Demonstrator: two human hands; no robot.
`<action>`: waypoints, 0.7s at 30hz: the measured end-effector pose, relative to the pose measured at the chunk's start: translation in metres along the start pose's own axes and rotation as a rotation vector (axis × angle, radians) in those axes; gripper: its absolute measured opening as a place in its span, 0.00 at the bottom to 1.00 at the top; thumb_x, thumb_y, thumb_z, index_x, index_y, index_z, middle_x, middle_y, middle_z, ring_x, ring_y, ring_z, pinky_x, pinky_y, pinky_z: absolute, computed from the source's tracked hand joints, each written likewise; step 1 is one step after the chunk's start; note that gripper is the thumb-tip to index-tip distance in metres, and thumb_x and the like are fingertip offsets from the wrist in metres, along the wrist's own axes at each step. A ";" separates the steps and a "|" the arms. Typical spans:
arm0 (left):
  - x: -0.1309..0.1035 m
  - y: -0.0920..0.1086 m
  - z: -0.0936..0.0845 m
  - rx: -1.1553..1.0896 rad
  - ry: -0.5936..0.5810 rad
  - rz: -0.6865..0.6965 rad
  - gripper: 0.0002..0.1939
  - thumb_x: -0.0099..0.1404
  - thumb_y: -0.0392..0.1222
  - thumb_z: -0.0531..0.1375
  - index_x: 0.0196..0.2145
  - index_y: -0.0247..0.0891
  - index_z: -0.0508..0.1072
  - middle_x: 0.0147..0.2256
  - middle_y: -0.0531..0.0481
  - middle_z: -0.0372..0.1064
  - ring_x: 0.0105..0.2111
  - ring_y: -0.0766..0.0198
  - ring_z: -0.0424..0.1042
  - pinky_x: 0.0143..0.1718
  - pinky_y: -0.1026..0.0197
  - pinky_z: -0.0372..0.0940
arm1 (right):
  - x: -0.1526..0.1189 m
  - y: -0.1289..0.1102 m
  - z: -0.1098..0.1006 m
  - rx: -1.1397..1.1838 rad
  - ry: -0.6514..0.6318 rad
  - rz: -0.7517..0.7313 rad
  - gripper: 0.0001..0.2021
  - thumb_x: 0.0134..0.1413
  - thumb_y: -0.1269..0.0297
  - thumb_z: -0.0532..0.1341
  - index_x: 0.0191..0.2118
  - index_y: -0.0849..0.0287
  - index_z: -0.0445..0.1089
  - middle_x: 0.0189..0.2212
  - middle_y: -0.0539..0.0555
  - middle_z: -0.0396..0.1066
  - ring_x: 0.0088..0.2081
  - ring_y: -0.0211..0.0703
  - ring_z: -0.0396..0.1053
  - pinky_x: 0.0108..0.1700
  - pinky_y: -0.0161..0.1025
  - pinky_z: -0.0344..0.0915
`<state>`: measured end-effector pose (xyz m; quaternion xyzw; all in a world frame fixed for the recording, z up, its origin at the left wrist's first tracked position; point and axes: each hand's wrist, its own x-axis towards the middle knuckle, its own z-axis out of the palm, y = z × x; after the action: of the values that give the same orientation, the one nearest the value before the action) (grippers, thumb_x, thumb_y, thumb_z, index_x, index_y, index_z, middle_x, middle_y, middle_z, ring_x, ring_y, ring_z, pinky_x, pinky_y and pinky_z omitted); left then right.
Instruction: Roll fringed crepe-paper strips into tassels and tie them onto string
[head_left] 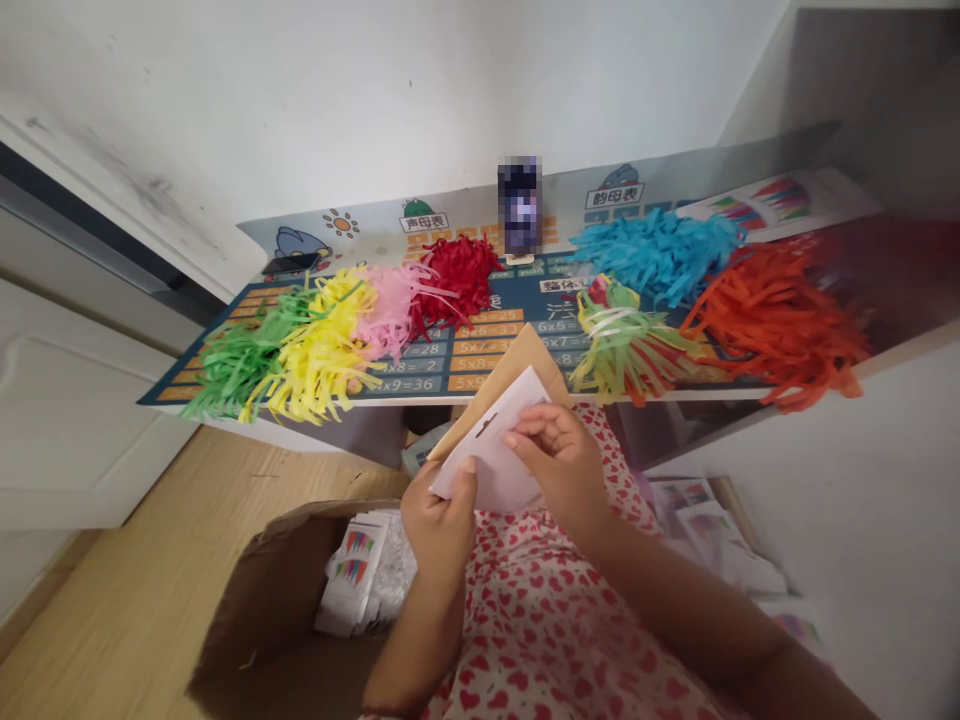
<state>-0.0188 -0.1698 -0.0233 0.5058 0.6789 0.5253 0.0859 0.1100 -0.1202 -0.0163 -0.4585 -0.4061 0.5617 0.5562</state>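
Observation:
A white card (491, 470) with a small dark hang slot near its upper edge is held tilted over my lap. Behind it sticks out a tan paper sheet or envelope (529, 350); I cannot tell whether the two are joined. My left hand (442, 515) grips their lower left corner, thumb pressed on the white face. At the right side my right hand (562, 460) has its thumb and curled fingers closed on the white card. Just beyond, on the table, lies a banded bundle of mixed yellow, green and red paper strips (622, 345).
Loose fringed paper lies in piles: green (244, 355), yellow (322, 345), pink (390, 305), red (461, 280), blue (664, 250) and orange (780, 325). A phone (520, 205) stands against the wall. Below left, a cardboard box (262, 590) holds printed packets (356, 570); more packets (712, 535) lie at right.

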 end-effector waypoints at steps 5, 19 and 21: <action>-0.003 0.009 0.000 0.031 0.041 0.037 0.15 0.61 0.46 0.61 0.20 0.36 0.75 0.20 0.53 0.69 0.21 0.65 0.68 0.24 0.65 0.61 | 0.001 0.003 0.003 -0.022 0.023 -0.060 0.14 0.42 0.62 0.70 0.36 0.58 0.69 0.26 0.47 0.71 0.26 0.34 0.67 0.31 0.32 0.64; -0.009 0.016 -0.004 -0.018 0.051 0.004 0.13 0.61 0.47 0.61 0.26 0.36 0.79 0.26 0.48 0.76 0.27 0.59 0.75 0.30 0.61 0.68 | -0.007 0.001 0.004 -0.134 0.095 -0.250 0.11 0.44 0.64 0.70 0.34 0.57 0.70 0.25 0.47 0.72 0.26 0.34 0.69 0.31 0.32 0.67; -0.010 0.016 -0.003 -0.030 0.050 -0.013 0.13 0.61 0.47 0.61 0.26 0.36 0.79 0.26 0.47 0.76 0.28 0.59 0.75 0.31 0.61 0.68 | -0.005 0.003 0.003 -0.164 0.099 -0.264 0.11 0.44 0.64 0.70 0.34 0.57 0.70 0.25 0.46 0.71 0.26 0.34 0.68 0.31 0.32 0.67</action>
<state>-0.0068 -0.1808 -0.0135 0.4867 0.6761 0.5474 0.0798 0.1057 -0.1255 -0.0181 -0.4724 -0.4794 0.4253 0.6051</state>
